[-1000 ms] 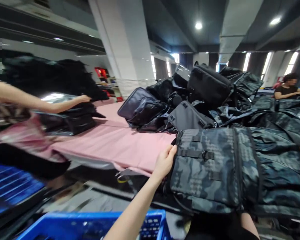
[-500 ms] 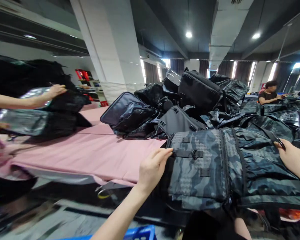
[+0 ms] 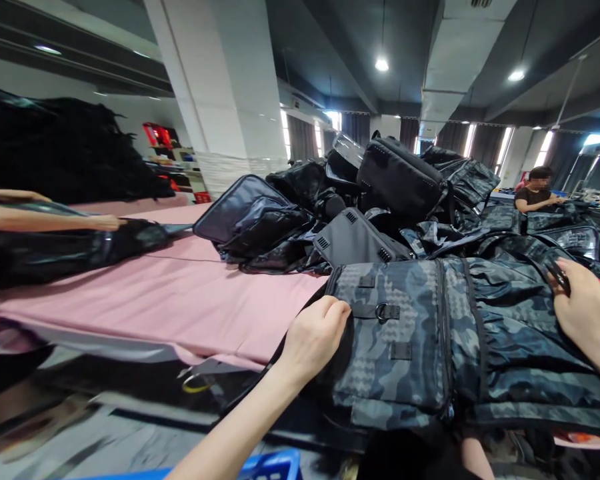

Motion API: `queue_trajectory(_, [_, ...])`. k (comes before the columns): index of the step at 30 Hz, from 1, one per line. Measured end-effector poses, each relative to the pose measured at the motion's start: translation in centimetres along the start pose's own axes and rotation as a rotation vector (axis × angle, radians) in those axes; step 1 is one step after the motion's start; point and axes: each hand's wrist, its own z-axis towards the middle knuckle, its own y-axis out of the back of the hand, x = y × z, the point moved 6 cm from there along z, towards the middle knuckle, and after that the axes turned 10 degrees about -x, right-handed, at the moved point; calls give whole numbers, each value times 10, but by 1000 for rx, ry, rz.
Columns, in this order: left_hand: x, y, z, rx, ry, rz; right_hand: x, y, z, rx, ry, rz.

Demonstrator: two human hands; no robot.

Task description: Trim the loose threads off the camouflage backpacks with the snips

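A camouflage backpack [image 3: 395, 347] in grey, blue and black lies across the near edge of the table, its front turned up. It has zips, webbing tabs and a D-ring. At its left end my left hand [image 3: 317, 333] is closed on the edge of the bag, with a dark strap or edge running down behind the wrist. My right hand [image 3: 583, 307] is closed at the bag's far right side around a small black curved thing [image 3: 560, 277], whose kind I cannot make out. Part of the bag's lower side hangs over my lap.
Behind the backpack rises a heap of dark bags [image 3: 400, 177] on the pink-covered table [image 3: 220, 307]. At left, a co-worker's hands [image 3: 100, 222] work on a dark bag. A blue crate [image 3: 275, 463] stands below. Another person [image 3: 537, 190] sits at far right.
My left hand has curled more firmly on the bag's edge, and the bag has shifted slightly left. The co-worker's bag at left now lies lower and flatter.
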Motion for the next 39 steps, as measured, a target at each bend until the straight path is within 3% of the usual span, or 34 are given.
queue_trajectory(2, [5,-4,-3,13,16,-21,39,14,12,-6,-18,150])
queue_trajectory(3, [8,-5,-4,8,41,-52,63,17,17,68,-39,264])
queue_trajectory(6, [20,-3,-8,-33,167,-185,159,15,16,499,30,688])
queue_trajectory(8, [26,-2,-9,-44,262,-251,218,16,11,644,104,795])
queue_trajectory(10, [29,0,-11,-47,324,-282,260,10,3,726,123,840])
queue_trajectory(12, [29,1,-13,-51,352,-286,283,-3,-9,779,100,835])
queue_trajectory(17, [27,0,-19,-44,376,-310,289,-29,-36,767,212,851])
queue_trajectory(23, [22,1,-21,-44,404,-363,278,-21,-42,701,353,967])
queue_trajectory(32, [18,3,-17,-29,416,-444,282,-17,-49,646,526,955])
queue_trajectory(35, [24,1,-22,-73,533,-527,280,-19,-45,660,430,1037])
queue_trajectory(39, [36,-2,-32,-224,748,-647,268,-22,-26,646,105,1141])
